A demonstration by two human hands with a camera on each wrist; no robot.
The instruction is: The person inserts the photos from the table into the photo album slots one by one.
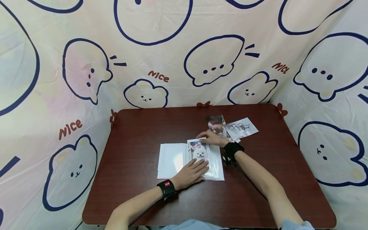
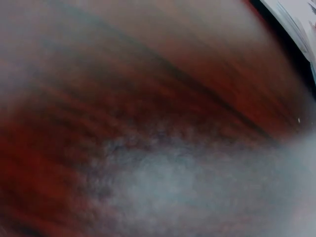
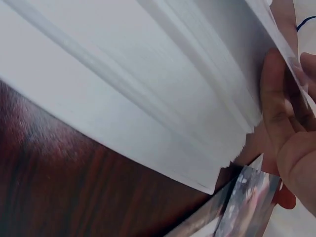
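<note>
A white photo album [image 1: 172, 159] lies spread on the table, with clear sleeves on its right-hand page. A photo of a white furry animal with pink on its head [image 1: 198, 150] is at that page, its upper end near the album's top edge. My left hand [image 1: 192, 172] rests flat over the photo's lower part, fingers spread. At the photo's upper right, my right hand [image 1: 212, 138] pinches its edge. In the right wrist view, the thumb and fingers of the right hand [image 3: 296, 160] hold the thin sheet [image 3: 276, 32] raised over the white pages [image 3: 123, 64].
Behind the right hand lie loose photos: a dark one [image 1: 215, 121] and a paler one [image 1: 242, 128], overlapping. The brown table [image 1: 138, 127] meets a patterned cloth [image 1: 172, 64] at the back. The left wrist view is mostly blurred, with the album's edge [image 2: 291, 24] in its corner.
</note>
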